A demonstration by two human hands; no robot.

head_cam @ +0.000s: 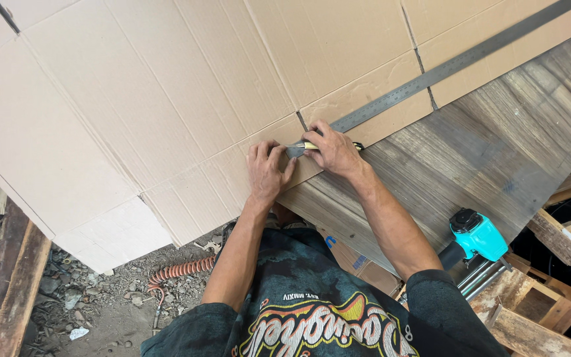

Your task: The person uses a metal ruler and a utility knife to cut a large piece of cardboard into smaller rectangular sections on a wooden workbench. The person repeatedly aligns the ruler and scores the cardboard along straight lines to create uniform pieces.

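**Head view: cutting cardboard along a steel rule**

Head camera looks down on a flattened cardboard sheet [166, 86] over a wooden tabletop [497, 145]. The right hand [333, 149] is closed round a yellow utility knife [302, 147] at the lower end of the long steel ruler [431, 74]. The left hand [266, 170] lies spread, pinning the sheet. Cardboard looks light, bendy, best held flat near the cut. No labels show; a teal nail gun [477, 238] sits lower right.

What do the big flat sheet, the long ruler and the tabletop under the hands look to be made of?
The sheet looks like plain brown corrugated cardboard: matte, with fold creases and cut flap slots. The ruler appears to be steel: thin, grey, dull sheen, fine graduations along its edge. The tabletop seems to be unfinished, weathered wood or plywood: streaky grey-brown grain, no gloss.
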